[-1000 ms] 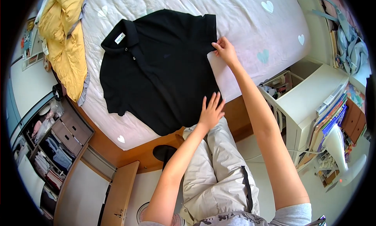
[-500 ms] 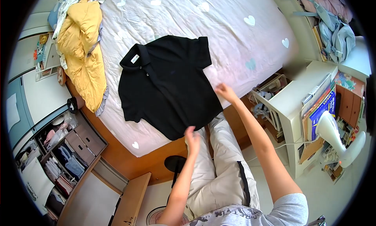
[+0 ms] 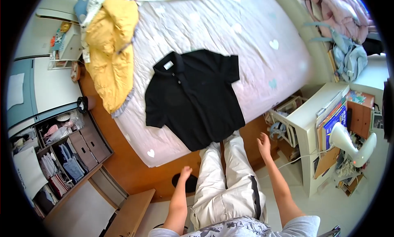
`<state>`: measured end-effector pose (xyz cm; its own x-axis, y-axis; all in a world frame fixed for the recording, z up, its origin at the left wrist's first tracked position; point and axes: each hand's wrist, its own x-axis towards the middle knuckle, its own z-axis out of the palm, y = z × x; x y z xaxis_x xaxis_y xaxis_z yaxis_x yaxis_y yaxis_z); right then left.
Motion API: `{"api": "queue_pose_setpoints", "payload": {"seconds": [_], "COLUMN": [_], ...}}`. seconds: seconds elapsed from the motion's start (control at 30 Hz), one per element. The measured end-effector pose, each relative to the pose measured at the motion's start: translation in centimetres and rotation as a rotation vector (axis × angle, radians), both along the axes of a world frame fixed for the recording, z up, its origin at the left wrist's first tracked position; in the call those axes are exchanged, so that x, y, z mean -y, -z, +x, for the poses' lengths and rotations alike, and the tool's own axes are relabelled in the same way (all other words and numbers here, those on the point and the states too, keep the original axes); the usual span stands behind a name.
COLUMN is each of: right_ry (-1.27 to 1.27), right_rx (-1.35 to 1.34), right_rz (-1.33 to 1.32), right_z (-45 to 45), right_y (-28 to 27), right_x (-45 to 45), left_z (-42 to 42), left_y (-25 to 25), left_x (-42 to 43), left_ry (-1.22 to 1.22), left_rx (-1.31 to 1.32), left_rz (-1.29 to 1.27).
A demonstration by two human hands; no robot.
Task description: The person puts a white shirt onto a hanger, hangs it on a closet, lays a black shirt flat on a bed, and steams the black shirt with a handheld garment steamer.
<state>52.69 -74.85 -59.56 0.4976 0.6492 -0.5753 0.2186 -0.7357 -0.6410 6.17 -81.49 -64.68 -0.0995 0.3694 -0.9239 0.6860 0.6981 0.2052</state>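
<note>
A black short-sleeved polo shirt (image 3: 197, 99) lies spread flat on the bed, front side up. Its collar with a white label points to the far left, and its hem reaches the near edge of the mattress. My left hand (image 3: 186, 172) hangs to the left of my legs, below the hem, with its fingers curled in and nothing seen in them. To the right of my knees, my right hand (image 3: 264, 145) is held in the air with fingers apart, holding nothing. Neither hand touches the shirt.
A yellow quilt (image 3: 108, 52) is bunched along the bed's left side. At right stands a white desk unit (image 3: 305, 132) with books and a white lamp (image 3: 342, 140). An open wardrobe (image 3: 92, 132) with clothes is at left, and a round black object (image 3: 189, 183) is near my left hand.
Both hands have drawn back from the shirt's hem toward my body and moved outward. The view has shifted, so the shirt appears farther right and lower. It stays laid out the same way.
</note>
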Motion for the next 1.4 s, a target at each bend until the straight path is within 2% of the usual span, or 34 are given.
{"api": "queue_pose_setpoints", "payload": {"seconds": [0.03, 0.1, 0.13, 0.17, 0.2, 0.27, 0.3, 0.33, 0.4, 0.47, 0.53, 0.6, 0.63, 0.67, 0.73, 0.8, 0.87, 0.93, 1.0, 1.07, 1.1, 1.17, 1.2, 1.27, 1.3, 1.33, 1.4], "right_ry": [0.024, 0.210, 0.244, 0.365, 0.429, 0.659, 0.782, 0.915, 0.920, 0.967, 0.594, 0.652, 0.747, 0.737, 1.250, 1.144, 1.059, 0.963, 0.786, 0.739, 0.714, 0.691, 0.676, 0.658, 0.647, 0.635, 0.605], "right_rx": [0.085, 0.198, 0.373, 0.389, 0.453, 0.533, 0.531, 0.535, 0.606, 0.529, 0.898, 0.859, 0.738, 0.734, 0.506, 0.672, 0.612, 0.439, 0.551, 0.397, 0.381, 0.337, 0.325, 0.289, 0.279, 0.276, 0.364], "right_rz": [0.102, 0.316, 0.378, 0.509, 0.522, 0.592, 0.612, 0.640, 0.719, 0.840, 0.685, 0.653, 0.765, 0.774, 0.847, 1.176, 1.163, 1.009, 1.104, 1.057, 1.059, 1.124, 1.116, 1.109, 1.102, 1.094, 1.048], "right_z": [0.1, 0.6, 1.6, 2.7, 4.0, 6.3, 7.2, 8.5, 11.7, 14.4, 16.6, 16.5, 17.2, 18.3, 21.6, 25.0, 27.9, 26.1, 26.7, 25.7, 25.7, 25.5, 25.7, 26.2, 25.9, 25.6, 25.8], "right_y": [-4.1, -11.9, -14.4, -16.5, -18.7, -21.3, -22.2, -22.5, -21.2, -20.5, -21.3, -23.2, -23.6, -23.5, -21.2, -19.5, -18.0, -21.2, -20.8, -22.3, -22.8, -23.2, -23.0, -23.0, -23.4, -23.8, -24.0], "right_x": [-0.5, -1.5, -1.3, -1.0, -0.7, -0.4, -0.2, -0.3, 0.5, 0.3, -0.1, -1.9, -2.5, -2.6, -2.6, -1.9, -0.4, -0.5, -0.2, 0.0, -0.2, 0.0, 0.2, 0.5, 0.5, 0.5, 0.8], "left_z": [0.3, -0.3, 0.8, 1.2, 1.2, 0.6, 0.3, -0.9, 0.3, 1.5, 1.5, 2.0, 2.2, 2.5, 3.3, 3.6, 3.9, 3.6, 2.2, 0.7, 0.0, -0.4, -1.5, -3.5, -3.4, -3.9, -5.1], "left_y": [-1.7, -3.1, -5.9, -7.1, -8.1, -8.1, -7.3, -4.7, -6.8, -9.2, -10.1, -10.9, -11.3, -11.5, -13.2, -13.5, -14.7, -15.2, -13.6, -11.5, -10.5, -11.7, -9.9, -5.5, -4.1, -2.8, -1.6], "left_x": [0.0, 2.2, 1.4, 1.0, 1.4, -0.1, -1.1, -0.8, -5.8, -10.1, -14.0, -17.4, -18.6, -19.5, -20.8, -20.7, -19.5, -18.0, -15.5, -12.3, -10.8, -8.6, -7.2, -4.7, -3.9, -3.3, -3.4], "left_ry": [0.083, 0.006, -0.154, -0.232, -0.307, -0.213, -0.109, -0.321, -0.244, -0.273, -0.210, -0.174, -0.180, -0.134, -0.099, -0.161, -0.217, -0.216, -0.205, -0.277, -0.272, -0.212, -0.231, -0.307, -0.366, -0.395, -0.623], "left_rx": [0.030, 0.173, 0.114, 0.089, 0.066, 0.171, 0.262, 0.528, 0.255, 0.248, 0.318, 0.345, 0.342, 0.337, 0.388, 0.490, 0.455, 0.328, 0.295, 0.305, 0.306, 0.257, 0.249, 0.456, 0.399, 0.464, 0.640], "left_rz": [-0.113, -0.150, -0.278, -0.261, -0.248, -0.257, -0.300, -0.263, -0.163, -0.011, 0.038, 0.131, 0.163, 0.193, 0.279, 0.409, 0.435, 0.374, 0.341, 0.326, 0.298, 0.246, 0.240, 0.079, 0.069, 0.055, -0.042]}}
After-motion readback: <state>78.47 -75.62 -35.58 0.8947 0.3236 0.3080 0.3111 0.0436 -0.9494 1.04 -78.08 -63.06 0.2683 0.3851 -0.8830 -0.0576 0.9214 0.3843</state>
